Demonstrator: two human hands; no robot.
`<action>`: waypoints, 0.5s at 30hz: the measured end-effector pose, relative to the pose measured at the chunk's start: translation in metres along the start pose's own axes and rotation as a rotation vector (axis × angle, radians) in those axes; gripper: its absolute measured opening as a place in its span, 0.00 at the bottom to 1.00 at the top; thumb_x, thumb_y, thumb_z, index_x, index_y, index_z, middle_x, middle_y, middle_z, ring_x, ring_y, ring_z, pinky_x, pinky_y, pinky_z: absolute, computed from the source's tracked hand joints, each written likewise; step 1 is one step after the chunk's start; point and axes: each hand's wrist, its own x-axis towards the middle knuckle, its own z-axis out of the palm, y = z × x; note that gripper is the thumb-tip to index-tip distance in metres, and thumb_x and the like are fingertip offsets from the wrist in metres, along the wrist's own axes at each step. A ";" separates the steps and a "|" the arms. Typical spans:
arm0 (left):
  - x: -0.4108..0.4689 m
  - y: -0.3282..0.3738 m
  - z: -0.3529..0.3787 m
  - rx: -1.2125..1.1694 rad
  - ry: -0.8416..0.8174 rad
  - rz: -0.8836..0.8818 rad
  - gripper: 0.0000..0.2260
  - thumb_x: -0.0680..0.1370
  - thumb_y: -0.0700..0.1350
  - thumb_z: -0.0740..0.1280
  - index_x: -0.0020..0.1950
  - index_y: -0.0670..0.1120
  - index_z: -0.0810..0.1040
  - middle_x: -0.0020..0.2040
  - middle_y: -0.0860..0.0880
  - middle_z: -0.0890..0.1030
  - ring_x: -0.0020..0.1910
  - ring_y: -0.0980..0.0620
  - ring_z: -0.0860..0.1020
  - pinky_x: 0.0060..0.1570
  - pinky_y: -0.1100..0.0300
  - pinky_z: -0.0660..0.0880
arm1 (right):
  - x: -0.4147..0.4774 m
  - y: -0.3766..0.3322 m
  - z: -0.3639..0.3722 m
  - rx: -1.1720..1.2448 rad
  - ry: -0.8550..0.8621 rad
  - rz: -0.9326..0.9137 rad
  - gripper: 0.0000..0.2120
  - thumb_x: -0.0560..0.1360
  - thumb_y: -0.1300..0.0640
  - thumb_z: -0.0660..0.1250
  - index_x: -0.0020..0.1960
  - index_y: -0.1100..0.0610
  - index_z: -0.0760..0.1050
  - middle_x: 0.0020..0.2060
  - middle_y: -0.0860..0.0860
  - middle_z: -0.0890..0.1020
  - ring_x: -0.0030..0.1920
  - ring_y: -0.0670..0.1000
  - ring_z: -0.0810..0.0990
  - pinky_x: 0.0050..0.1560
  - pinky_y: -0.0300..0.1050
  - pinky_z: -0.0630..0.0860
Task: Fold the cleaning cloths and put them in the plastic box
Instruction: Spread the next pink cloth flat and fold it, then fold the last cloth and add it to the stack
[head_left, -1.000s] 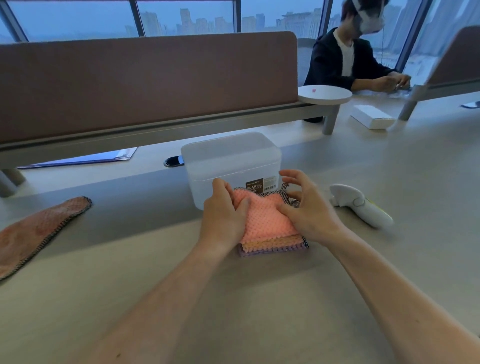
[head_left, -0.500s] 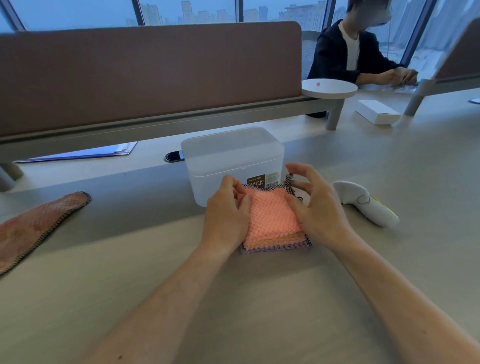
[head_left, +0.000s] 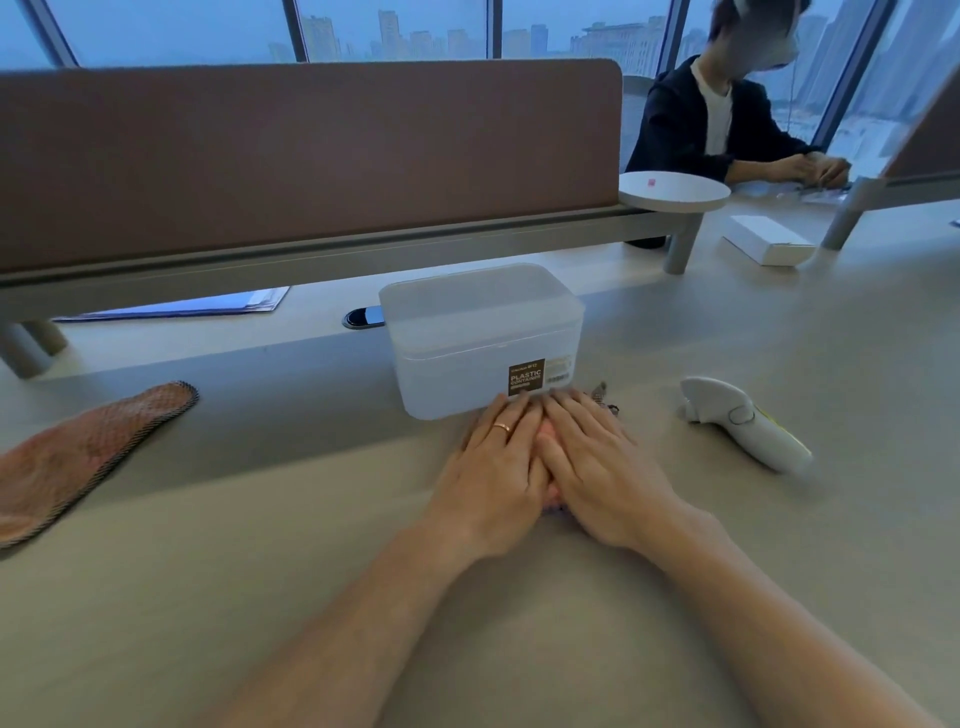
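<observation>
A stack of folded cleaning cloths (head_left: 602, 399) lies on the desk just in front of the plastic box (head_left: 467, 332), which is translucent white with its lid on. Both of my hands lie flat on the stack and cover nearly all of it; only a pink sliver between them and a dark-edged corner at the far right show. My left hand (head_left: 493, 467), with a ring, rests on the left half. My right hand (head_left: 597, 467) rests on the right half. Another orange-pink cloth (head_left: 78, 457) lies unfolded at the desk's left edge.
A white handheld controller (head_left: 743, 426) lies to the right of my hands. A brown divider panel (head_left: 311, 156) runs behind the box, with blue papers (head_left: 197, 306) under it. A white carton (head_left: 769, 244), a round white stand (head_left: 672, 189) and a seated person (head_left: 717, 119) are at the far right.
My hands were at the sides of the folded stack with fingers curled around it; now both lie flat on top, pressing it down and hiding the pink cloth.
</observation>
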 end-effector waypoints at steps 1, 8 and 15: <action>0.000 -0.005 0.004 0.033 -0.029 -0.014 0.38 0.76 0.61 0.35 0.84 0.49 0.53 0.84 0.52 0.54 0.83 0.53 0.48 0.81 0.51 0.47 | 0.001 0.004 0.006 -0.004 -0.033 0.025 0.45 0.75 0.33 0.22 0.83 0.53 0.48 0.83 0.51 0.52 0.83 0.50 0.46 0.81 0.52 0.50; -0.049 -0.045 -0.037 -0.018 -0.013 -0.059 0.27 0.85 0.56 0.52 0.83 0.48 0.58 0.83 0.50 0.59 0.82 0.53 0.54 0.80 0.58 0.46 | -0.004 -0.001 -0.011 -0.018 -0.114 0.109 0.40 0.75 0.31 0.29 0.83 0.47 0.38 0.83 0.44 0.42 0.82 0.44 0.40 0.80 0.46 0.39; -0.158 -0.217 -0.121 0.367 0.503 -0.677 0.24 0.76 0.50 0.71 0.69 0.42 0.75 0.71 0.37 0.74 0.71 0.35 0.71 0.71 0.43 0.65 | -0.021 -0.052 -0.026 0.091 0.399 -0.041 0.31 0.78 0.40 0.54 0.76 0.56 0.67 0.77 0.56 0.67 0.78 0.60 0.63 0.72 0.61 0.62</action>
